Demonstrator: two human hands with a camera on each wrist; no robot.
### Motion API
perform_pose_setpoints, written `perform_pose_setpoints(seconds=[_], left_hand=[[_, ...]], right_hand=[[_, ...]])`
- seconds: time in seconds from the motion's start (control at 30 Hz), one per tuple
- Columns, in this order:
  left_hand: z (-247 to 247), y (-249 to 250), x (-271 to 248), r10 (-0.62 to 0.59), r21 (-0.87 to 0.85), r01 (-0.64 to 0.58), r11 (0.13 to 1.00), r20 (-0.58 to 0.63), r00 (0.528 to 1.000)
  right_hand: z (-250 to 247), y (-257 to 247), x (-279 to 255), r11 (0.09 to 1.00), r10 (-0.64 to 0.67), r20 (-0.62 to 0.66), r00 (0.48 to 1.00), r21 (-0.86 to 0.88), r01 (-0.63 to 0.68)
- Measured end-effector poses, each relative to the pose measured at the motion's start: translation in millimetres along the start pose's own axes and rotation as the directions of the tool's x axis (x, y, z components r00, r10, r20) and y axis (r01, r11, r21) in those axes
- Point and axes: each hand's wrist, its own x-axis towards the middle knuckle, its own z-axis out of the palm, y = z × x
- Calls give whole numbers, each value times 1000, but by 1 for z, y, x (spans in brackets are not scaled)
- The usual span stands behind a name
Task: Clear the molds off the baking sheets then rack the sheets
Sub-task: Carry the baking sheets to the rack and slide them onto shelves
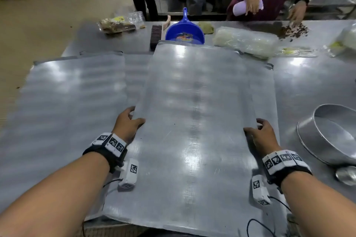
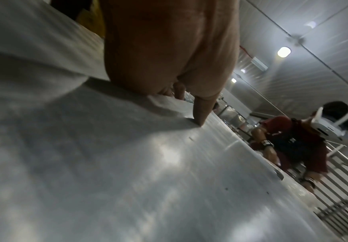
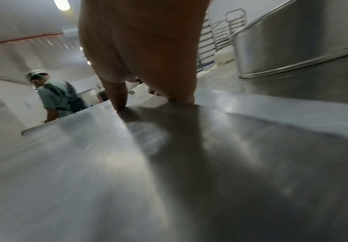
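The metal surface (image 1: 308,86) carries several baking sheets; the top baking sheet (image 1: 192,121) lies across the others and overhangs the near edge, with a second sheet (image 1: 67,102) outboard of the left grip. No molds show on the top sheet, so it looks ready for racking.

It is broad, thin and bare metal: probably stiff enough to lift flat, light for its size, but slick and inclined to tip or flex if held at one end only.

The left hand (image 1: 127,123) and right hand (image 1: 264,134) clamp its two long edges, thumbs on top, fingers curled over the rim. Holds opposite each other near mid-length seem best.

A round pan (image 1: 331,134) sits just outboard of the right grip.
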Motion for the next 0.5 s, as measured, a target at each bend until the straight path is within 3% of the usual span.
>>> perform_pose_setpoints(seconds=[0.2, 0.5], left_hand=[[54, 11, 21, -13, 26, 10, 1000, 133, 991], [91, 16, 46, -48, 85, 31, 996, 212, 976]], right_hand=[[-41, 23, 0, 998, 64, -149, 987, 33, -60], [-62, 28, 23, 996, 79, -215, 974, -12, -83]])
